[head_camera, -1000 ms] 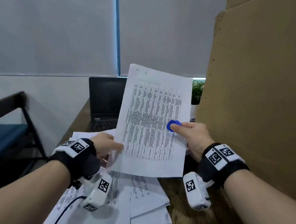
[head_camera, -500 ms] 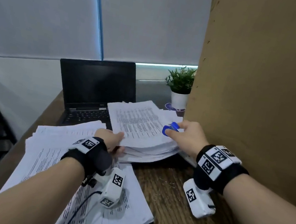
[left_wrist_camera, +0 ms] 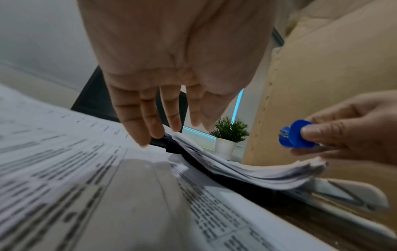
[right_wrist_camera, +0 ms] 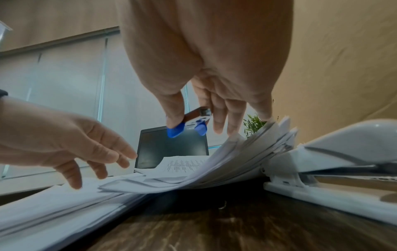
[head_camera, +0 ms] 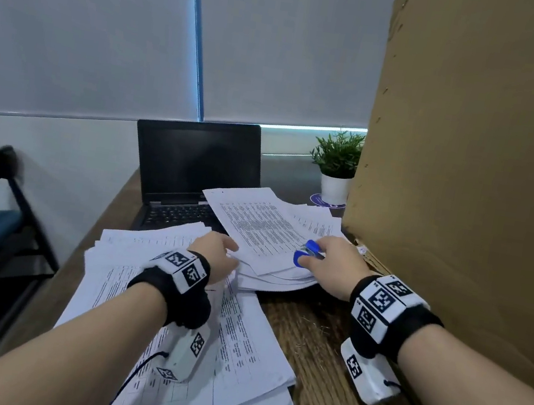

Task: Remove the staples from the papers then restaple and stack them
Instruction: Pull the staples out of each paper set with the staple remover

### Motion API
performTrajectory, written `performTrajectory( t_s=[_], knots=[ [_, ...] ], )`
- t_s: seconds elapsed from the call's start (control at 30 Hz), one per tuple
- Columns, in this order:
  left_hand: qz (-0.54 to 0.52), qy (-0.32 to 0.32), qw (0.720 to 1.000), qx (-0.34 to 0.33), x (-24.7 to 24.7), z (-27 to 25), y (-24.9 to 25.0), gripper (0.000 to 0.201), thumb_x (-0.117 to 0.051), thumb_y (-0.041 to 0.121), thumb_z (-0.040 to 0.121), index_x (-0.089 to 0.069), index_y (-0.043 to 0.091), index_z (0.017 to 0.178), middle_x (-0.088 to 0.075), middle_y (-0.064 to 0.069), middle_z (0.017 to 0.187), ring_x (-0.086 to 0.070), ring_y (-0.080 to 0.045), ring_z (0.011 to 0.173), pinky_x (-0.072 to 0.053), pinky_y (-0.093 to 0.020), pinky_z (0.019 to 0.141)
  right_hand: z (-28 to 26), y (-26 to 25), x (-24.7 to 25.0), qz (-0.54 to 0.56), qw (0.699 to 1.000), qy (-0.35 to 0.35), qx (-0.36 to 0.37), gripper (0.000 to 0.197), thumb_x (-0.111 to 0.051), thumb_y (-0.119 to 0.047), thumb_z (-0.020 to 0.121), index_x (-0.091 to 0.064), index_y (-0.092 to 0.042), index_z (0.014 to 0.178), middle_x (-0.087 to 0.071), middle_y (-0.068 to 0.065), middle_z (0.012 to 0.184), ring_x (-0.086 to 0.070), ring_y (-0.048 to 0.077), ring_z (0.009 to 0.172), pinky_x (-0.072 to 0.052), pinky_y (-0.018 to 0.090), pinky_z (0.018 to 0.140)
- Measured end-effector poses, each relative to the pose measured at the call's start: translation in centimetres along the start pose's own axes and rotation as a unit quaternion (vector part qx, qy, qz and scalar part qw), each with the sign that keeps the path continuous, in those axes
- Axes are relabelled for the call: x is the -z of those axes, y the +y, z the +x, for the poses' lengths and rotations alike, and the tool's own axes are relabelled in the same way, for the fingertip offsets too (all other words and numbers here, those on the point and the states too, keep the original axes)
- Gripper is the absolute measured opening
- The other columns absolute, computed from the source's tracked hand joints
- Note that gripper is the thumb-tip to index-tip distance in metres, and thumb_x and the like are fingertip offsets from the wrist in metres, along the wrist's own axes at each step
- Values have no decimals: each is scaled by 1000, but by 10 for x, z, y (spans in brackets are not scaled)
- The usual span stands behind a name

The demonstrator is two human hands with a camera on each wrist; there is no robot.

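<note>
We find two paper piles in the head view: the far pile (head_camera: 264,233) at centre frame, partly over the laptop (head_camera: 194,170), and the near pile (head_camera: 148,288) at lower centre. Sheets in each cannot be counted. The left hand (head_camera: 216,257) hovers at the far pile's near edge, fingers straight and loosely spread, holding nothing. The right hand (head_camera: 335,268) pinches one blue staple remover (head_camera: 308,253) between thumb and forefinger, its other fingers extended over the pile's right edge. One white stapler (right_wrist_camera: 343,169) lies at right frame in the right wrist view, apparently under that edge.

We judge the paper light, limp and slippery sheet on sheet; the pile sags and fans at its edge. A set is best taken near the stapled corner, flat against the pile. One potted plant (head_camera: 336,167) stands behind.
</note>
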State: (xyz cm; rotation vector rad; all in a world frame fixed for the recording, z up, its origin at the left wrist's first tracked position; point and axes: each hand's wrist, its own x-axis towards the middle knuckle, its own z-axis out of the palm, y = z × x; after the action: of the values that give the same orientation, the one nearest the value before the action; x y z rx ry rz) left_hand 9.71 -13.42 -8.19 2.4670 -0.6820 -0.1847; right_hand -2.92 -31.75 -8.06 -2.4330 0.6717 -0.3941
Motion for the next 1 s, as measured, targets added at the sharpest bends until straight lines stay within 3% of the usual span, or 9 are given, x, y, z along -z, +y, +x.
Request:
performTrajectory(
  t_s=[0.13, 0.23, 0.33, 0.43, 0.53, 0.7, 0.77, 0.87, 1.0],
  knots=[
    [71, -30, 997, -20, -14, 8, 11, 46, -65, 41, 86, -56, 29, 130, -58, 0, 130, -55, -20, 116, -44, -28, 95, 6, 9, 0, -24, 998, 10, -50, 33, -55, -45, 92, -48, -16, 106, -60, 8, 103, -57, 30, 97, -46, 42, 89],
    [191, -62, 979, -46, -26, 17, 21, 58, -64, 54, 82, -50, 36, 135, -52, 1, 136, -43, -26, 128, -43, -37, 101, 11, 19, 3, -20, 998, 11, -67, 38, -53, -46, 93, -46, -14, 114, -60, 10, 109, -58, 31, 99, -47, 43, 89],
    [267, -75, 959, -66, -31, 24, 30, 52, -60, 58, 83, -52, 39, 131, -56, 5, 129, -44, -24, 125, -45, -36, 91, 16, 25, 3, -29, 997, 3, -70, 37, -54, -43, 93, -47, -13, 114, -60, 11, 108, -58, 30, 96, -48, 40, 84],
    [261, -87, 958, -81, -35, 29, 33, 35, -61, 49, 85, -64, 36, 117, -63, 6, 116, -57, -16, 100, -50, -28, 80, 20, 31, 1, -41, 997, -10, -68, 36, -54, -43, 93, -48, -14, 113, -61, 10, 107, -59, 30, 96, -49, 41, 85],
    [273, -72, 956, -82, -34, 34, 36, 11, -60, 28, 88, -70, 30, 93, -65, 3, 100, -62, -21, 84, -52, -27, 72, 21, 32, 1, -51, 996, -21, -67, 37, -55, -43, 93, -47, -14, 114, -61, 10, 109, -59, 30, 98, -49, 43, 88],
    [249, -33, 963, -99, -29, 35, 31, 33, -53, 12, 87, -50, 18, 55, -49, 2, 63, -51, -24, 67, -42, -25, 59, 18, 29, 2, -62, 995, -35, -69, 38, -54, -42, 94, -46, -13, 118, -60, 10, 114, -58, 29, 102, -48, 39, 85],
    [214, -5, 972, -94, -27, 31, 29, 35, -53, 8, 85, -47, 18, 52, -47, 1, 60, -51, -22, 66, -43, -26, 57, 17, 29, 3, -64, 995, -41, -71, 39, -54, -41, 95, -46, -12, 120, -59, 10, 115, -58, 29, 102, -45, 36, 81],
    [135, 32, 987, -79, -19, 25, 26, 22, -53, 9, 86, -64, 15, 68, -62, -5, 75, -56, -21, 69, -51, -29, 60, 14, 29, 5, -56, 995, -44, -74, 38, -54, -40, 95, -46, -11, 119, -58, 10, 113, -55, 26, 95, -41, 33, 73],
    [53, 44, 996, -60, -6, 16, 22, 21, -57, 6, 82, -59, 14, 62, -58, -1, 68, -51, -12, 59, -37, -18, 45, 14, 27, 5, -35, 996, -35, -69, 34, -56, -41, 92, -48, -13, 109, -59, 9, 105, -57, 26, 90, -42, 34, 68]
  ],
)
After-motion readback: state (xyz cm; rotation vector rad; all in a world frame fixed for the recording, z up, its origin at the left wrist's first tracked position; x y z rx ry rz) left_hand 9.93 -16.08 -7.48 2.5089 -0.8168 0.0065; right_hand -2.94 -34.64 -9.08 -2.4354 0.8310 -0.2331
